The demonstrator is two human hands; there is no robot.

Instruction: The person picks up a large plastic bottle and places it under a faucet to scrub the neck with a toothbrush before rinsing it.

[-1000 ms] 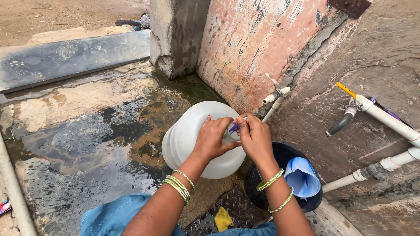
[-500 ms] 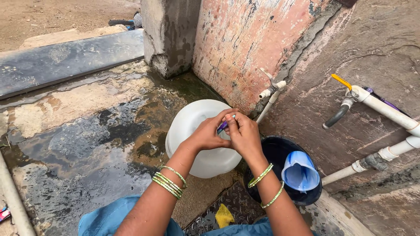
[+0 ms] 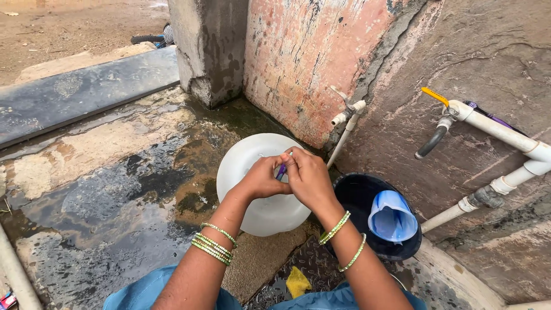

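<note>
A large white round plastic water can stands on the wet stone floor below a small wall tap. Both hands meet on top of it. My left hand and my right hand are closed around a small blue-purple cap at the can's mouth. Green bangles ring both wrists. The mouth of the can is hidden under my fingers.
A black bucket with a blue mug in it sits right of the can. White pipes with a yellow-handled valve run along the rough wall at right. A yellow scrap lies near my knees. A dark stone slab lies at left.
The view has shifted slightly; my hands stay together on the can's top, fingers working at the cap. The can has not moved.
</note>
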